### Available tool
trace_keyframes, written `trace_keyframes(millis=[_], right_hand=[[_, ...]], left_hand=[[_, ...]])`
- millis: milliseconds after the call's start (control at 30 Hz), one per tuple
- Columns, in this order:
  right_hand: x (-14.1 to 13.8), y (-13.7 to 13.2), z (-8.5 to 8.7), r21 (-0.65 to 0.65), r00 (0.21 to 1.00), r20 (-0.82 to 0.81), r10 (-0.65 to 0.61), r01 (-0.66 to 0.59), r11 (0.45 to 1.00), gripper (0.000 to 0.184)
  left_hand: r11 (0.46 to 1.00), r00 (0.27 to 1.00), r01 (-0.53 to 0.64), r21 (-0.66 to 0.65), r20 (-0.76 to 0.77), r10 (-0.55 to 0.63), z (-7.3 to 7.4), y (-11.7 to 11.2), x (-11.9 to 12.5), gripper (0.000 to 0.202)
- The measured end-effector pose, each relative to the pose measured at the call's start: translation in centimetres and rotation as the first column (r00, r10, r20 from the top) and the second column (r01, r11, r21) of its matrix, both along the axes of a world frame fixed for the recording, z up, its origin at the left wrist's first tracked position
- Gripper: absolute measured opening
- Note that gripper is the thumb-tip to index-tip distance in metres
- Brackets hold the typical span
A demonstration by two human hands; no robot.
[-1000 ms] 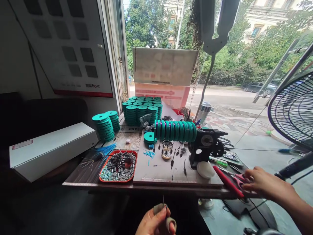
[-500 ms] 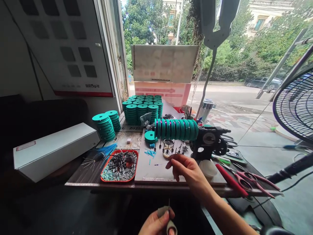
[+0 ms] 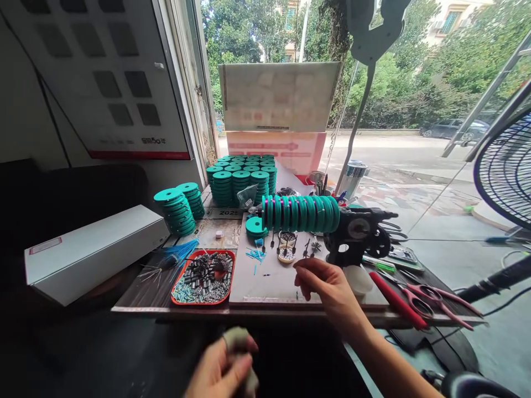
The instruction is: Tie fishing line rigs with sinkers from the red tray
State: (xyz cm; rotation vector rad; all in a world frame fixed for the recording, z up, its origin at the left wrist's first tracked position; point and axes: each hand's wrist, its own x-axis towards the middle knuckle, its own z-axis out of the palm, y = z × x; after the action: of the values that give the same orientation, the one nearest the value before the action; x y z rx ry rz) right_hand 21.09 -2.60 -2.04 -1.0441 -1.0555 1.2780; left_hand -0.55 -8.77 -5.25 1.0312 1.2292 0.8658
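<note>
My right hand [image 3: 327,287] reaches over the pale work mat [image 3: 269,282], its fingers curled in a pinch near several small dark pins lying below the row of green spools [image 3: 302,213] on the black winding machine [image 3: 357,237]. What the pinch holds, if anything, is too small to see. My left hand [image 3: 224,367] is low in front of the table edge, blurred, closed around a small grey-beige roll.
A red tray [image 3: 203,282] of small metal tubes sits left of the mat. Stacks of green spools [image 3: 240,182] stand behind. A white box [image 3: 91,249] lies at left. Red-handled scissors [image 3: 431,301] and a red tool [image 3: 396,301] lie right. A fan [image 3: 506,171] stands far right.
My right hand came from the scissors at the right to the mat's middle and edged toward the pins. My left hand with the roll shifted left and down.
</note>
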Motion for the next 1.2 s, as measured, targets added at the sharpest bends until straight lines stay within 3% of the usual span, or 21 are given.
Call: trace_keyframes(millis=[33, 67, 100, 133, 233, 300, 367, 433, 467, 500, 533, 600, 633, 700, 767, 867, 967, 1067, 1200], right_hand=[[0.1, 0.0, 0.0, 0.003, 1.0, 0.003, 0.005, -0.005, 1.0, 0.037], [0.1, -0.1, 0.1, 0.004, 1.0, 0.008, 0.01, -0.01, 1.0, 0.037], [0.1, -0.1, 0.1, 0.004, 1.0, 0.014, 0.015, -0.015, 1.0, 0.037], [0.0, -0.1, 0.2, 0.002, 1.0, 0.021, 0.019, -0.019, 1.0, 0.037], [-0.1, -0.1, 0.3, -0.005, 0.999, 0.034, 0.027, -0.027, 1.0, 0.039], [-0.2, -0.1, 0.3, -0.002, 0.999, 0.034, 0.025, -0.025, 1.0, 0.04], [-0.1, 0.0, 0.2, -0.007, 0.999, 0.038, 0.021, -0.021, 1.0, 0.04], [0.0, 0.0, 0.2, -0.011, 0.998, 0.058, 0.011, -0.011, 1.0, 0.039], [0.0, 0.0, 0.2, -0.004, 0.997, 0.077, -0.001, 0.001, 1.0, 0.038], [0.0, 0.0, 0.2, 0.011, 0.995, 0.097, -0.017, 0.016, 1.0, 0.037], [0.1, 0.0, 0.3, 0.031, 0.993, 0.115, -0.035, 0.032, 0.999, 0.036], [0.1, -0.1, 0.6, 0.067, 0.989, 0.133, -0.067, 0.058, 0.996, 0.034], [0.2, -0.1, 0.7, 0.078, 0.988, 0.138, -0.075, 0.064, 0.995, 0.033], [0.4, -0.3, 0.8, 0.088, 0.984, 0.159, -0.086, 0.073, 0.993, 0.033], [0.8, -0.3, 0.6, 0.085, 0.971, 0.209, -0.12, 0.104, 0.991, 0.035], [1.5, -0.1, -0.3, 0.078, 0.942, 0.273, -0.195, 0.18, 0.981, 0.041], [2.2, 0.3, -1.4, 0.08, 0.923, 0.296, -0.247, 0.233, 0.969, 0.046], [2.7, 0.2, -1.9, 0.105, 0.876, 0.387, -0.289, 0.269, 0.957, 0.052], [3.5, -2.2, -1.2, 0.232, 0.702, 0.614, -0.36, 0.276, 0.933, 0.049]], left_hand=[[0.982, 0.975, -0.008, 0.188, -0.217, 0.049, 1.2, 1.1, -0.3, 0.03], [0.927, 0.883, 0.008, 0.375, -0.438, 0.17, 2.3, 2.5, -0.4, 0.021], [0.846, 0.735, 0.059, 0.529, -0.597, 0.322, 3.2, 4.0, -0.4, 0.016], [0.788, 0.562, 0.174, 0.59, -0.717, 0.412, 3.9, 5.6, -0.1, 0.016], [0.747, 0.497, 0.28, 0.603, -0.757, 0.424, 4.5, 9.6, 1.2, 0.019], [0.735, 0.492, 0.3, 0.608, -0.759, 0.426, 4.2, 10.7, 2.1, 0.021], [0.722, 0.488, 0.295, 0.626, -0.748, 0.449, 4.0, 10.4, 3.0, 0.023], [0.723, 0.56, 0.274, 0.634, -0.716, 0.416, 4.0, 9.2, 4.0, 0.028], [0.731, 0.632, 0.275, 0.625, -0.69, 0.353, 4.0, 8.4, 4.6, 0.027], [0.784, 0.79, 0.243, 0.571, -0.586, 0.181, 4.1, 7.7, 5.3, 0.027], [0.837, 0.894, 0.246, 0.49, -0.448, 0.0, 4.1, 7.1, 6.0, 0.028], [0.892, 0.963, 0.251, 0.376, -0.191, -0.19, 3.9, 6.3, 7.3, 0.03], [0.904, 0.97, 0.24, 0.353, -0.124, -0.209, 3.8, 6.0, 7.7, 0.03], [0.915, 0.985, 0.163, 0.37, -0.115, -0.129, 3.4, 5.8, 8.0, 0.027], [0.891, 0.971, 0.08, 0.447, -0.236, 0.031, 3.0, 5.8, 7.6, 0.023], [0.833, 0.879, 0.05, 0.551, -0.421, 0.225, 2.4, 6.2, 6.5, 0.021], [0.84, 0.827, 0.091, 0.535, -0.511, 0.236, 2.2, 7.0, 6.7, 0.02], [0.866, 0.778, 0.082, 0.493, -0.575, 0.254, 2.1, 8.3, 8.5, 0.02], [0.886, 0.749, 0.011, 0.464, -0.591, 0.3, 1.8, 10.0, 10.6, 0.02]])
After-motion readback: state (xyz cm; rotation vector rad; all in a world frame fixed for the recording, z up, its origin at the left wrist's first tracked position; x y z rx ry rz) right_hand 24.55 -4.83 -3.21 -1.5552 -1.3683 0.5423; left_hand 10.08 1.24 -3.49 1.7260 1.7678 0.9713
